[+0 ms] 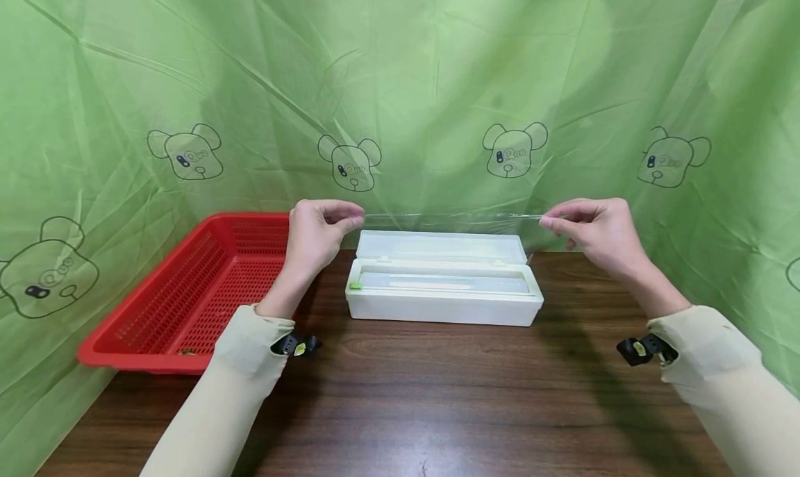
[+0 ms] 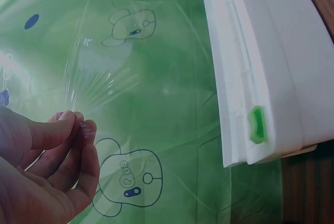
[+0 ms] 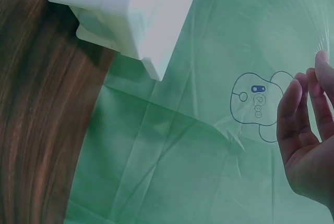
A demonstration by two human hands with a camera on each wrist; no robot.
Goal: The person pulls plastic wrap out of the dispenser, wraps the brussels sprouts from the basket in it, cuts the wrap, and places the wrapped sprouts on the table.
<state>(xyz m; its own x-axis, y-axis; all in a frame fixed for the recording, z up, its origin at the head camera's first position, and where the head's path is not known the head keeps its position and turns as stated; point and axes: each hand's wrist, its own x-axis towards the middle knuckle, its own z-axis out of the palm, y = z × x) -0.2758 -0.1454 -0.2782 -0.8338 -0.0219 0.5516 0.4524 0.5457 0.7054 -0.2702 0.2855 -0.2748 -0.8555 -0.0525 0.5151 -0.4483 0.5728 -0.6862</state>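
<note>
Above the white box [image 1: 444,310], head view: clear film [image 2: 96,80] stretched btwn two hands. L. hand [image 1: 314,235]: grip narrow, thumb & fingertips pinching one end of film; R. hand [image 1: 605,235]: likewise, opp. end. Whether film joins box: can't tell. Box lies crosswise on brown tabletop [image 1: 431,394]; its lid [image 1: 440,246], raised along the back edge, stands btwn box opening & film. Green slider [image 1: 355,286] at box's L. end. Farther L.: red basket [image 1: 146,362], perforated, w/ a small item [image 1: 187,352] near the front wall, too small to ID; L. hand & forearm block part of basket's R. side. Green curtain [image 1: 425,81], printed w/ cartoon animal heads, hangs behind all. Black strap [image 1: 289,344] on L. wrist; similar on R.
</note>
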